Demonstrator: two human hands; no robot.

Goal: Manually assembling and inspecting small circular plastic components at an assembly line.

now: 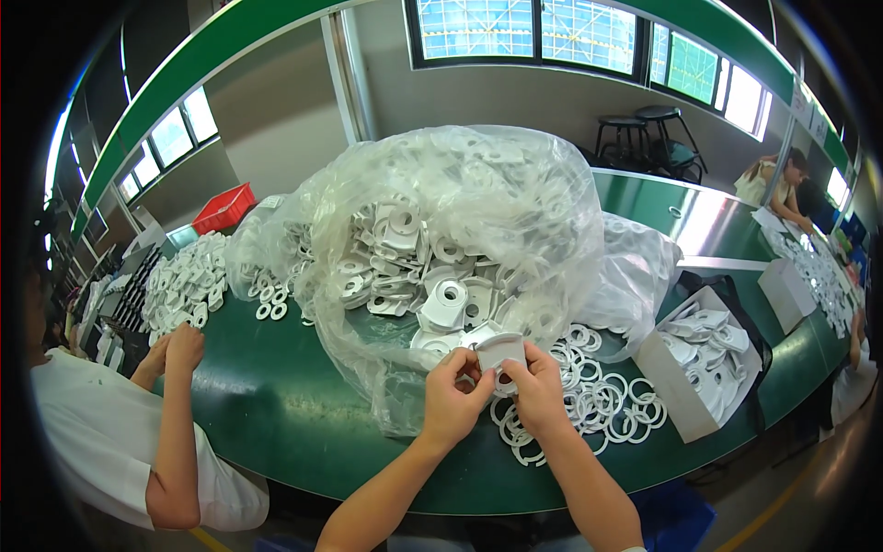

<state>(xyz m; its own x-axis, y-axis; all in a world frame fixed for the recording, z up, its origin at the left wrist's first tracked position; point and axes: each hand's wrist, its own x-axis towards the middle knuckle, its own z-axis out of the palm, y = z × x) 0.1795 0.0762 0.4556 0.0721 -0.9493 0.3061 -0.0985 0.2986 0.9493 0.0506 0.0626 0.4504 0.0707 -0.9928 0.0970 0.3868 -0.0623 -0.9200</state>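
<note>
Between my two hands, over the near middle of the table, is a white plastic bracket [501, 350] with a flat face and a round opening at its lower end. My left hand [454, 401] pinches its left side with fingers and thumb. My right hand [541, 394] grips the right side, thumb on the front. Just beyond them a large clear plastic bag [543, 175] gapes toward me, full of similar white brackets [443, 304]. Loose white rings [602, 405] lie in a pile beside my right hand.
An open box [676, 386] of white parts stands at the right on the green table [303, 396]. At the left are a heap of white parts [189, 281], a red tray [223, 210] and a co-worker [138, 442]. Another person [777, 189] is at the far right.
</note>
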